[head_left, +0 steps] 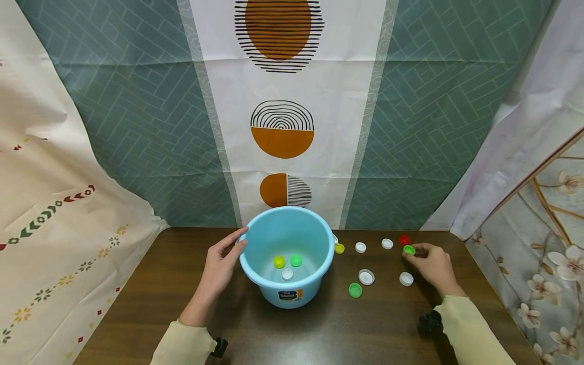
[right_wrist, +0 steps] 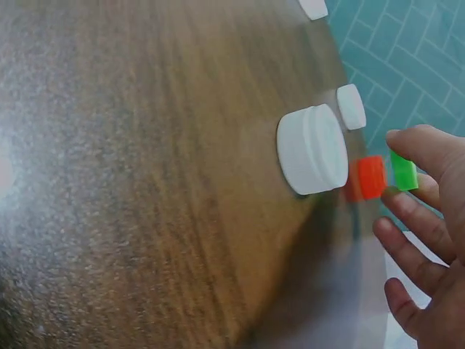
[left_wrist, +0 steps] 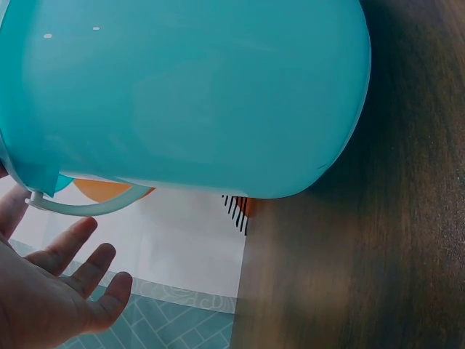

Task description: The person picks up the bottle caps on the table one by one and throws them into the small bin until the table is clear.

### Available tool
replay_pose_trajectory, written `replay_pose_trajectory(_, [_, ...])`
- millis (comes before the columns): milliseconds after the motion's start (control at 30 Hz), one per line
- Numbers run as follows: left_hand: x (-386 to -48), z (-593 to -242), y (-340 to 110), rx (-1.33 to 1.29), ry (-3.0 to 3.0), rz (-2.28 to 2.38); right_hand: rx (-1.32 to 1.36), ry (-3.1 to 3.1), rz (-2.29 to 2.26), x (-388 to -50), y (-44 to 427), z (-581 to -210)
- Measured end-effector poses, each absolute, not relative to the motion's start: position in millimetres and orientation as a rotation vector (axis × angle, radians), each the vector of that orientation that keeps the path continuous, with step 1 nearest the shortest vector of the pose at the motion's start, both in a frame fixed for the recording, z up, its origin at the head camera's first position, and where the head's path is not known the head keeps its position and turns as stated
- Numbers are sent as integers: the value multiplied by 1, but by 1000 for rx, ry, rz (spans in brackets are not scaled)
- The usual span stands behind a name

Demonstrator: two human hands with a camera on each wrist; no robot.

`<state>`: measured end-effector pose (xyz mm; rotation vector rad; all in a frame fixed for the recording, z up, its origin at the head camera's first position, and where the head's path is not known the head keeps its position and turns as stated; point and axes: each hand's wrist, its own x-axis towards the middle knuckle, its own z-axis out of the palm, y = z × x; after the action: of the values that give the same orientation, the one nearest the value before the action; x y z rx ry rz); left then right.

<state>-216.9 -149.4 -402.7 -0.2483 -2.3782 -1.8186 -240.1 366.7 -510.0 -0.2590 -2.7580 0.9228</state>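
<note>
A light-blue bucket (head_left: 286, 294) stands upright on the table, with a yellow, a green and a white bottle cap lying on its bottom. My left hand (head_left: 221, 263) holds its left rim by thumb and index finger; the other fingers (left_wrist: 93, 270) spread loosely beside the bucket's handle (left_wrist: 94, 208). At the right, my right hand (head_left: 431, 264) pinches a green bottle cap (head_left: 409, 250) between thumb and fingertips. Just behind that cap sits a red bottle cap (head_left: 404, 240). In the right wrist view a large white cap (right_wrist: 312, 150) stands near the red one.
Several white caps lie on the dark wooden table (head_left: 319, 339) between bucket and right hand, among them a white cap (head_left: 366, 277). A green cap (head_left: 355, 290) and a yellow cap (head_left: 339, 248) are closer to the bucket. Patterned cloth (head_left: 292, 167) hangs behind the table.
</note>
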Motion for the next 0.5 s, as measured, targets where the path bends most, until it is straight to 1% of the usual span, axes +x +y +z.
replay_pose_trajectory(500, [-215, -402, -150, -250, -2376, -1828, -224, -2669, 921, -243, 359, -500])
